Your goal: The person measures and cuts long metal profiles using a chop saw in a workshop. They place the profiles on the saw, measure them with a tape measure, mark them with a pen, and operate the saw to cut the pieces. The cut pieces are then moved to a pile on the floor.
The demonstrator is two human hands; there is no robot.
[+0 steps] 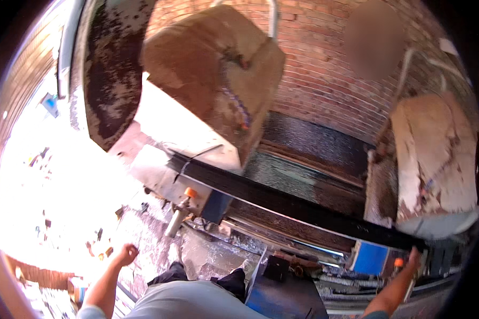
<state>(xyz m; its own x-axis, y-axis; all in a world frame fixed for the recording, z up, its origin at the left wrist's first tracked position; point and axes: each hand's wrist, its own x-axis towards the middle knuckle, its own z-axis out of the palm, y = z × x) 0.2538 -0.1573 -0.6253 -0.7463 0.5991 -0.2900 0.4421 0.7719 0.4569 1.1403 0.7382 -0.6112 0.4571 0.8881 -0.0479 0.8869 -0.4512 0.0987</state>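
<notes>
My left hand (125,255) hangs in the air at the lower left, its fingers curled in with nothing visible in them. Far to the right, my right arm stretches out, and my right hand (413,258) is at the right end of a long black bar (298,206). It seems to touch the bar there, but its fingers are too small and blurred to read. An orange knob (398,262) sits just left of that hand. Another orange knob (190,192), above a metal cylinder (175,222), is near the bar's left part.
A large worn, brownish machine cover (207,69) rises behind the bar. Another peeling cover (436,159) stands at the right. Between them lies a wet trough (282,175) before a brick wall (314,58). A dark blue box-like surface (285,295) is close by my legs. Glare washes out the left side.
</notes>
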